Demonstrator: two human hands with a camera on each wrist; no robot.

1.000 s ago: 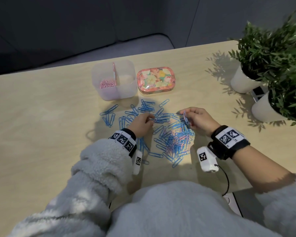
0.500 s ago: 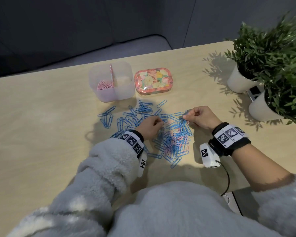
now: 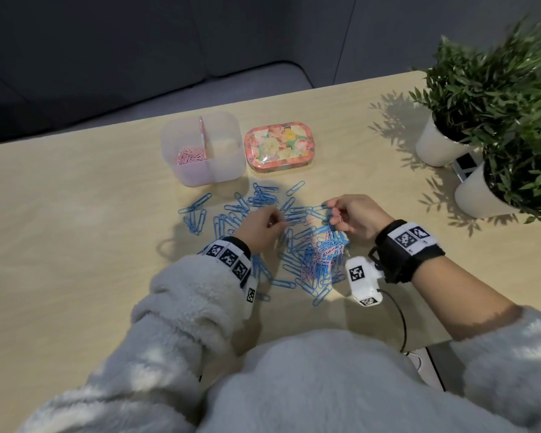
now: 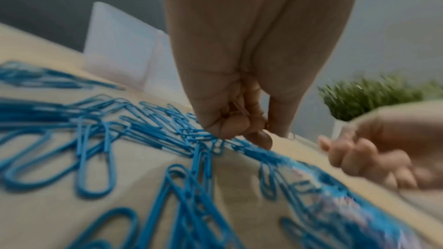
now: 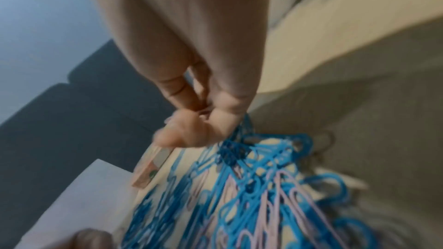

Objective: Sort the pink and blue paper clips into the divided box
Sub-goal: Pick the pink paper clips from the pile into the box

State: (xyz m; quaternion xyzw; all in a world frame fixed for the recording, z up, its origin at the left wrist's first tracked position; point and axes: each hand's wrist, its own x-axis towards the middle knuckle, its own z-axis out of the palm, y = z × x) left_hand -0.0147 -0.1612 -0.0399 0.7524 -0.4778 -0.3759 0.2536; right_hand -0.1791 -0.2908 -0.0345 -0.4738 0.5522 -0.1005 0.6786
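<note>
A translucent divided box [image 3: 225, 170] stands at the back, with pink paper clips [image 3: 189, 156] in its left compartment. Blue paper clips [image 3: 197, 214] lie scattered in front of it, and a mixed pink and blue pile [image 3: 322, 257] lies nearer me. My left hand [image 3: 263, 226] hovers over the scattered clips, fingers curled round thin pink clips [image 4: 237, 108] in its palm. My right hand [image 3: 341, 215] is at the pile's far edge, fingertips [image 5: 182, 135] pinched together. A tangle of blue clips [image 5: 242, 139] reaches up to them.
A closed floral tin [image 3: 278, 148] sits right of the box. Two white pots [image 3: 481, 195] with leafy plants stand at the right edge, with a small dark device [image 3: 466, 165] between them. A cable [image 3: 400, 320] trails from my right wrist camera.
My left hand has slid a little to the right over the clips. My right hand has shifted from the pile's top toward its far edge, fingers still pinched.
</note>
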